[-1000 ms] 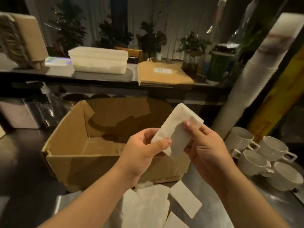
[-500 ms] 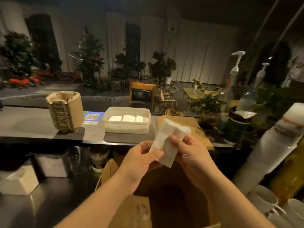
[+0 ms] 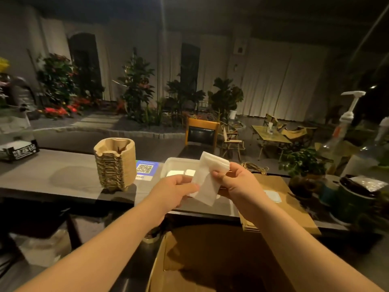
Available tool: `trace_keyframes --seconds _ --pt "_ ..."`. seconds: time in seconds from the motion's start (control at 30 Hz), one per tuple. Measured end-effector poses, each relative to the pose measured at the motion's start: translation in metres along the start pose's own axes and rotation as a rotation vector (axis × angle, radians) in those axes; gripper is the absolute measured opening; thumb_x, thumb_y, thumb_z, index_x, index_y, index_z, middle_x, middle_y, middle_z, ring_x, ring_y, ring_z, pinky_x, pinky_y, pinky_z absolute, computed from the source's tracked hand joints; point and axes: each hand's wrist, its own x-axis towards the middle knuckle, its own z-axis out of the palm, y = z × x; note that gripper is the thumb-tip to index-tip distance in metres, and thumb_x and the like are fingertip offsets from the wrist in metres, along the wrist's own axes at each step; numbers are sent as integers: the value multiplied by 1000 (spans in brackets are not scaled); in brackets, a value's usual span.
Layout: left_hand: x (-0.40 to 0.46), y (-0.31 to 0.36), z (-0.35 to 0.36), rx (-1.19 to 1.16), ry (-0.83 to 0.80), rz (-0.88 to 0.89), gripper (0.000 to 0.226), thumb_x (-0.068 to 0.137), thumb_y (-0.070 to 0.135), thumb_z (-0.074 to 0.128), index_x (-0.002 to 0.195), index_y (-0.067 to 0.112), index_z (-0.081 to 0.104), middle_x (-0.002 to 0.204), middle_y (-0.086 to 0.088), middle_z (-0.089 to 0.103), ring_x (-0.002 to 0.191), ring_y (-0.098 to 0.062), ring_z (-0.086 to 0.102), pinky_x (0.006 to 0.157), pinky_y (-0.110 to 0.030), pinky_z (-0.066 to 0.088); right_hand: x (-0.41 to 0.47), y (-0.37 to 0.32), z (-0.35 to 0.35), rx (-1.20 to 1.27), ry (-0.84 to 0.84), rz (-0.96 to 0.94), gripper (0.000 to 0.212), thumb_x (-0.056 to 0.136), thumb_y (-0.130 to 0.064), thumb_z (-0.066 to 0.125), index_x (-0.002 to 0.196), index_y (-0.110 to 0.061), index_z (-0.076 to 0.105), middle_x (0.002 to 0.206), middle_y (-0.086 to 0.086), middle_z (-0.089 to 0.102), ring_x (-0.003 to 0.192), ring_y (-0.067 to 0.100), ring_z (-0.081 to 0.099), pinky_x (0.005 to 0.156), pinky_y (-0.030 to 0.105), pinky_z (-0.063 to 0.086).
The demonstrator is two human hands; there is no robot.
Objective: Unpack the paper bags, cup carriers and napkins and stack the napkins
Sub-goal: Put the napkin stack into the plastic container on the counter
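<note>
Napkins [image 3: 207,182], a folded white bundle, are pinched between both hands above the surface [image 3: 52,175]: the left hand [image 3: 174,191] grips the lower edge, the right hand [image 3: 237,184] the upper side. Just behind sits a white tub [image 3: 179,165] with more napkins inside. Stacked cup carriers [image 3: 115,165] stand to its left, paper bags [image 3: 282,205] lie flat on the right, and an open cardboard box [image 3: 210,260] is below.

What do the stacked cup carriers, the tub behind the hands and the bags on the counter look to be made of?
Cup carriers: moulded paper pulp, matte tan, rough layered edges. Tub: probably translucent plastic, milky walls with white napkins showing inside. Paper bags: brown kraft paper, flat and matte, with twisted cord handles.
</note>
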Motion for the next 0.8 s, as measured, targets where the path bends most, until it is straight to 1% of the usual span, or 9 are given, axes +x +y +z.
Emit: trace_keyframes --seconds 0.07,0.17,0.23,0.33,0.4,0.47,0.6,0.7,0.8 --pt "16 -1 -12 37 17 -9 17 98 37 68 115 34 65 110 7 69 96 -15 60 77 -28 50 21 1 10 -8 -4 1 32 91 -13 73 120 -20 62 114 3 72 102 20 71 84 38 63" --pt "37 -1 -29 104 53 -7 25 99 36 68 123 37 63 111 12 66 102 -13 59 82 -29 50 54 3 24 4 -16 17 31 91 -12 74 118 -22 62 115 4 71 104 24 71 90 46 61" --pt "51 -1 -39 146 74 -8 32 100 32 67 132 31 66 109 11 66 101 -14 60 83 -29 49 75 6 33 6 -28 27 30 90 -12 76 114 -24 62 116 4 70 105 25 70 91 46 61" --pt "73 0 -51 170 103 -42 33 99 31 68 132 27 68 106 8 66 98 -14 59 83 -30 49 102 10 46 10 -48 25 29 90 -11 76 112 -23 62 117 4 69 106 26 69 89 44 61" --pt "86 0 -56 174 124 -73 34 98 32 70 132 27 67 111 6 64 103 -16 58 87 -32 49 119 13 55 -4 -36 27 29 90 -12 75 112 -24 62 117 3 69 106 26 68 88 45 60" --pt "99 -2 -60 183 143 -93 36 98 32 70 133 25 66 115 3 63 105 -17 57 86 -32 48 134 17 63 -27 -17 42 27 91 -13 75 112 -23 62 116 2 68 104 26 68 89 46 59" --pt "119 -10 -67 239 149 -99 37 99 29 68 136 23 64 116 5 61 106 -15 54 85 -32 43 155 25 75 -14 -32 73 25 91 -10 74 109 -22 62 113 3 68 101 26 69 84 44 61" --pt "131 -17 -71 276 151 -94 41 99 26 69 138 24 59 118 6 58 109 -15 52 86 -32 43 168 31 80 -64 -48 101 22 92 -10 72 108 -22 61 113 3 67 101 27 69 86 46 60" --pt "139 -24 -72 293 162 -107 48 95 26 73 140 25 56 123 4 57 108 -15 51 83 -31 44 178 35 85 -155 -55 167 20 95 -11 70 111 -17 61 112 4 66 99 27 68 74 37 63"
